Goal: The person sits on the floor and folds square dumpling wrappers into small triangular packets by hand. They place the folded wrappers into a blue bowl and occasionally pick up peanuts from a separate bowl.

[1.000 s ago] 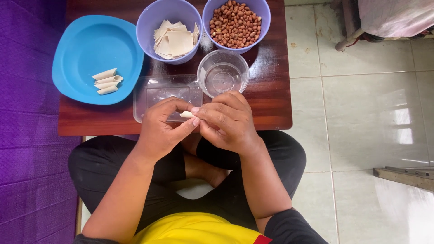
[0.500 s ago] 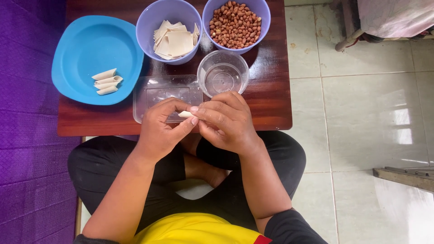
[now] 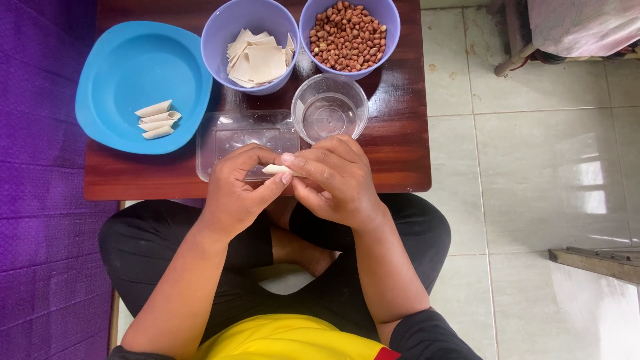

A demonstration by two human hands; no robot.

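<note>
Nothing's shifted since earlier; our left hand (image 3: 237,190) and right hand (image 3: 333,177) both pinch the pastry roll (image 3: 277,169) above the table's (image 3: 393,167) near edge; light, soft, tears easily; we'd grip its ends.

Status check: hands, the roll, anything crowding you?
Left hand and right hand both pinch small pale roll. Held over clear tray. Clear cup close ahead, not touching.

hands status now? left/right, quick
Left hand: closed on the small rolled wrapper.
Right hand: closed on the same roll's other end.
</note>
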